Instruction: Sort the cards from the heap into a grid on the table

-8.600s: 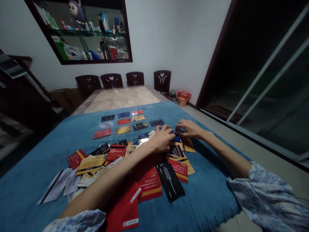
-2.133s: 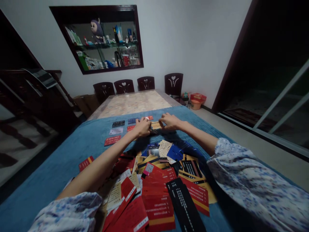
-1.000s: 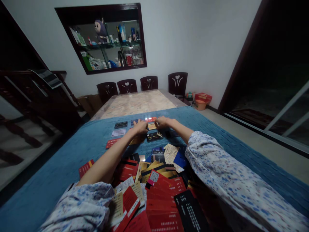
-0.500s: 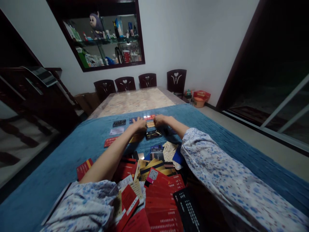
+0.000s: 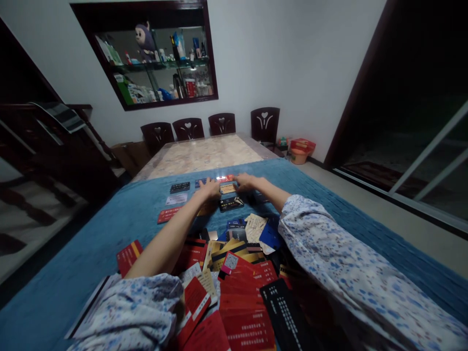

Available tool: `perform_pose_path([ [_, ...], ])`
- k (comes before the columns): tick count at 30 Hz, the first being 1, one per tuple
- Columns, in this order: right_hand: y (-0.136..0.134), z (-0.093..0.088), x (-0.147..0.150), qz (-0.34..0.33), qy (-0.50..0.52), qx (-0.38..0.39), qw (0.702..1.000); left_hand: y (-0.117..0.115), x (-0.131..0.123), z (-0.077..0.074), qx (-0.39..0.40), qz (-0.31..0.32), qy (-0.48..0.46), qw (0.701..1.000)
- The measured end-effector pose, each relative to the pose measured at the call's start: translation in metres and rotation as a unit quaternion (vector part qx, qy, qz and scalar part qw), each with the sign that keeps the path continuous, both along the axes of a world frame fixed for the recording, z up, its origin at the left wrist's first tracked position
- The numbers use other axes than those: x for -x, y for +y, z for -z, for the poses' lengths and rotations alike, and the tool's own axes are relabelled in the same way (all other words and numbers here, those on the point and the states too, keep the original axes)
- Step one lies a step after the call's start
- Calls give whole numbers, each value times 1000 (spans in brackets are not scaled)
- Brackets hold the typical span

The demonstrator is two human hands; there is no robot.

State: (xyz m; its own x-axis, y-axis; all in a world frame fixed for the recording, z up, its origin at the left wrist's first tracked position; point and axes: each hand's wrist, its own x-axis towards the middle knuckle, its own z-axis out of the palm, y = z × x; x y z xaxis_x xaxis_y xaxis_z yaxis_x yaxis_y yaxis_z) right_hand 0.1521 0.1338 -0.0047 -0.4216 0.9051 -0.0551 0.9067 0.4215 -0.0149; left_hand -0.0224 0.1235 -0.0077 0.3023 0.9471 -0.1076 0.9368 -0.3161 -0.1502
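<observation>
Both arms reach far across a blue cloth (image 5: 91, 234). My left hand (image 5: 209, 188) lies with fingers flat on the far rows of cards, touching a blue one. My right hand (image 5: 244, 182) rests fingers-down beside a gold card (image 5: 227, 188) and a red card (image 5: 225, 178) that glints in the light. Just below them sits a black card (image 5: 230, 203). Further cards of the rows, a black card (image 5: 180, 186), a pale card (image 5: 176, 198) and a red card (image 5: 168, 214), lie to the left. A loose heap of red, black and gold cards (image 5: 241, 287) spreads near me between my sleeves.
Beyond the cloth the bare marbled table top (image 5: 199, 153) runs to several dark chairs (image 5: 190, 128). A glass wall cabinet (image 5: 153, 58) hangs above. Red tubs (image 5: 300, 148) stand on the floor at right, by a dark sliding door (image 5: 420, 122). Stairs (image 5: 44, 141) rise at left.
Over the frames both hands moved from the near heap to the far rows of cards. In the last second they stayed there, shifting only slightly; the camera tilted a little.
</observation>
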Motion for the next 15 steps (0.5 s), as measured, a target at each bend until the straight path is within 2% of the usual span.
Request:
perform_pose_path([
  [8, -21, -12, -31, -9, 14, -50, 999, -17, -4, -5, -74, 39, 25, 996],
  [15, -57, -23, -52, -30, 45, -83, 995, -29, -3, -5, -123, 59, 8, 991],
])
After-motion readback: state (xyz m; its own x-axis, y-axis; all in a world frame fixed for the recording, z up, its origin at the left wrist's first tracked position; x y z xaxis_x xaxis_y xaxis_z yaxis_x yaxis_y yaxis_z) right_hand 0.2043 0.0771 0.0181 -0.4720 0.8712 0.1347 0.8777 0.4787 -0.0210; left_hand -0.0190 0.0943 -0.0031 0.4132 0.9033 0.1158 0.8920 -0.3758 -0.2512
